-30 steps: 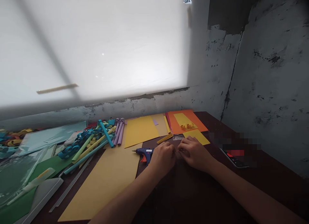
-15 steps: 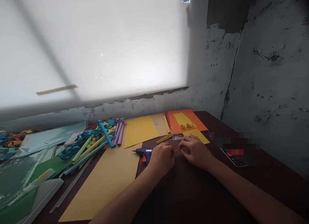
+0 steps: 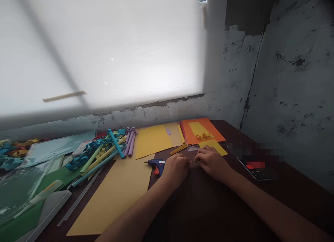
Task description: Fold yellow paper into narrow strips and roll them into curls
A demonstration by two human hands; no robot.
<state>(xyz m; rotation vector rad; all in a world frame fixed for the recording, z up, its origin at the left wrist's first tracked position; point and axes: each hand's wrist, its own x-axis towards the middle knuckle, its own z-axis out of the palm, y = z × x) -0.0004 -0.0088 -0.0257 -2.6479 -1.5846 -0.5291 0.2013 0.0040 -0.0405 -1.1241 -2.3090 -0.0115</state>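
Between my two hands runs a thin yellowish strip, probably paper, with only a short stretch visible. My left hand is closed on its left end, fingers curled and mostly hidden behind the back of the hand. Pinched at the other end is my right hand, thumb and fingers together. A blue glue gun with an orange trigger lies just left of my left hand, its nozzle facing left. Beyond the hands are a folded mustard paper strip and a small yellow sheet.
Yellow curls lie on an orange sheet at the back. Purple paper tubes, teal curls, a large tan sheet and clear glue sticks spread leftward. A phone lies on the right.
My right hand's fingers have flattened a little, staying on the strip. The whole view has shifted slightly; the things on the table keep their places.
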